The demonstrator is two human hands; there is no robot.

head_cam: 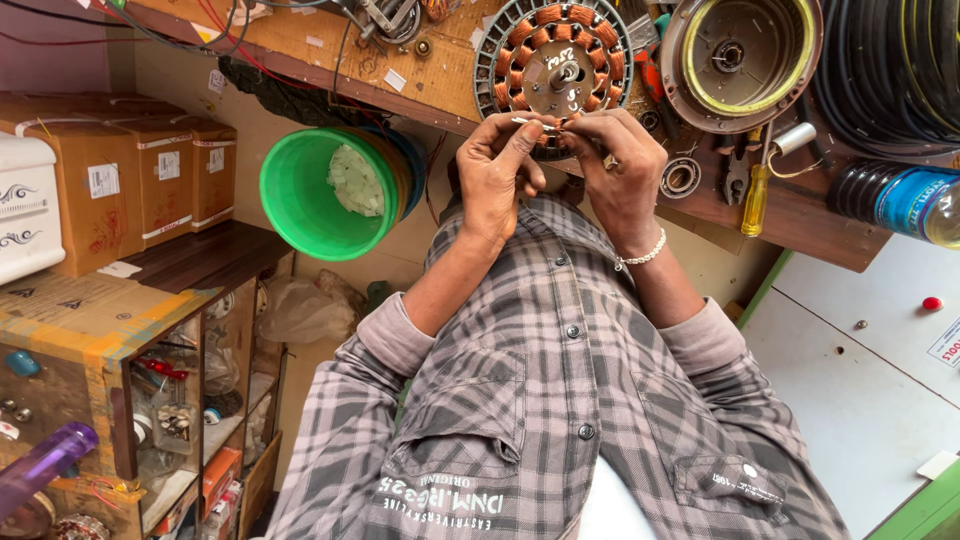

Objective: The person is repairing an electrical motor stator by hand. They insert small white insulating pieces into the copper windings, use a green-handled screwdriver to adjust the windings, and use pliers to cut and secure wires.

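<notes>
A round motor stator (555, 60) with copper windings lies on the wooden bench (800, 215) in front of me. Both my hands meet at its near edge. My left hand (495, 175) pinches the pale end of a thin wire (535, 123) between thumb and forefinger. My right hand (620, 170), with a ring and a bead bracelet, closes its fingertips on the same wire from the other side. Exactly where the wire joins the stator is hidden behind my fingers. My checked shirt (560, 400) fills the lower part of the view.
A round metal motor cover (740, 55), a bearing (680, 177), pliers (737, 170) and a yellow-handled screwdriver (757, 195) lie right of the stator. Black cable coils (890, 70) and a bottle (900, 200) sit far right. A green bucket (320, 190), cardboard boxes (140, 175) and a glass-fronted shelf (170, 400) stand left.
</notes>
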